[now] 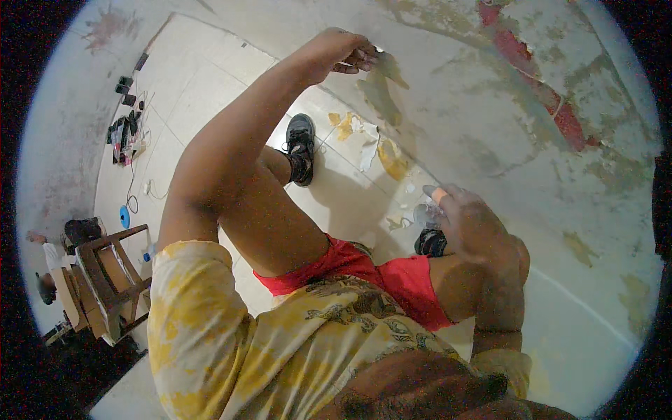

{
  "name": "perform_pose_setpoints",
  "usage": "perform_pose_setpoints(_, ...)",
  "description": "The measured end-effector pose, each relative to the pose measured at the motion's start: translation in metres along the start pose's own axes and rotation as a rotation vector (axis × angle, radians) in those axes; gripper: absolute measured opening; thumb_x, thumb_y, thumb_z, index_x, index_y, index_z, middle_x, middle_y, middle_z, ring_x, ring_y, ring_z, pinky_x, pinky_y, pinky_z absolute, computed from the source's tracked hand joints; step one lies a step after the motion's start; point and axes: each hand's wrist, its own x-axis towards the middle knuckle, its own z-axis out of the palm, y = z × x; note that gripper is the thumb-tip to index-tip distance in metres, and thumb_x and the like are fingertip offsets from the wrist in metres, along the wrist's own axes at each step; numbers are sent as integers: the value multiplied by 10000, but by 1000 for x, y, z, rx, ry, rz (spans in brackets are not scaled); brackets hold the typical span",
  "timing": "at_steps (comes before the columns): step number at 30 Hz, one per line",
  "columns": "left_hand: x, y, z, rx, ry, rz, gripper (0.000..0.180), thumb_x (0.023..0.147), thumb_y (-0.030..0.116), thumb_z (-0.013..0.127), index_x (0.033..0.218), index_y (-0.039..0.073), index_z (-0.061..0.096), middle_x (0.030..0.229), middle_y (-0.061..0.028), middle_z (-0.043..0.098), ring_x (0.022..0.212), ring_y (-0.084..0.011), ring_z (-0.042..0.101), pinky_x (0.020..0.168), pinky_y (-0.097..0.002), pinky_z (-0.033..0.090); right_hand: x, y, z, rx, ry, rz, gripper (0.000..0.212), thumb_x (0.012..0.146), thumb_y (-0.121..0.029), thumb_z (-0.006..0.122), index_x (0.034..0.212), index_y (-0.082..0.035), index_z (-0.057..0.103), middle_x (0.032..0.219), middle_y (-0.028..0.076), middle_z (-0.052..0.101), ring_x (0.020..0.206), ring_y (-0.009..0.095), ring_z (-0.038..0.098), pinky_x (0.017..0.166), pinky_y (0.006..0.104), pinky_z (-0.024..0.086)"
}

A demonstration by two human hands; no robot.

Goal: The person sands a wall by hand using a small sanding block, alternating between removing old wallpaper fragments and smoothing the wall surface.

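Note:
My left hand [345,53] reaches out to the wall [462,105], its fingers bent together at the peeling surface. A tiny pale bit shows at its fingertips; I cannot make out what it is. My right hand [467,213] is low by the wall, above my right knee, with its fingers curled. Something small and orange [439,195] with a dark end shows at those fingers; whether it is held or wrapped round a finger is unclear. Yellowish paint flakes [393,161] and a whitish peeled strip [369,148] lie along the wall's foot between my hands.
My dark shoe [301,148] stands on the pale tiled floor [210,77]. At the left are a wooden chair frame [115,280], a blue disc [124,216] with a cable, and dark items [124,133]. A red patch [535,77] runs across the flaking wall. Another person [49,262] is partly visible far left.

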Motion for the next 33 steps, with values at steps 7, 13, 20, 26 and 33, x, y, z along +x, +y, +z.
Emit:
perform_pose_setpoints(7, -3, 7, 2, -39, 45, 15, 247, 915, 230, 539, 986, 47, 689, 931, -51, 691, 852, -155, 644, 804, -297, 500, 2, -2, 1, 4, 8, -6, 317, 887, -152, 584, 1163, 3, 568, 1031, 224, 601, 930, 426, 589, 802, 467, 486)
perform_pose_setpoints(13, 2, 1, 7, -206, 72, -71, 231, 924, 230, 528, 1002, 71, 677, 929, -40, 687, 832, -152, 639, 801, -295, 495, 2, -6, -4, 6, -38, 31, 321, 894, -151, 580, 1179, -7, 558, 1044, 220, 588, 928, 422, 586, 795, 464, 488)
perform_pose_setpoints(20, 3, 4, 8, -222, 38, -175, 209, 932, 248, 516, 1021, 126, 660, 921, 0, 686, 812, -130, 630, 789, -293, 487, -1, -1, 0, -6, -21, 21, 319, 894, -137, 577, 1188, -16, 553, 1077, 224, 573, 964, 418, 574, 820, 463, 479)
perform_pose_setpoints(26, 3, 2, 8, -289, 55, -117, 155, 879, 220, 571, 896, 103, 672, 876, -11, 704, 767, -106, 629, 733, -264, 479, -4, 5, 8, -22, 13, -21, 329, 889, -129, 585, 1194, -15, 545, 1074, 212, 576, 962, 415, 571, 819, 461, 476)
perform_pose_setpoints(33, 10, -15, 14, -363, 83, -102, 186, 933, 254, 536, 995, 116, 645, 881, -6, 666, 760, -119, 586, 739, -287, 474, -5, -11, -2, -5, 12, 43, 322, 904, -151, 568, 1198, -21, 544, 1107, 188, 582, 1005, 397, 561, 858, 444, 463)
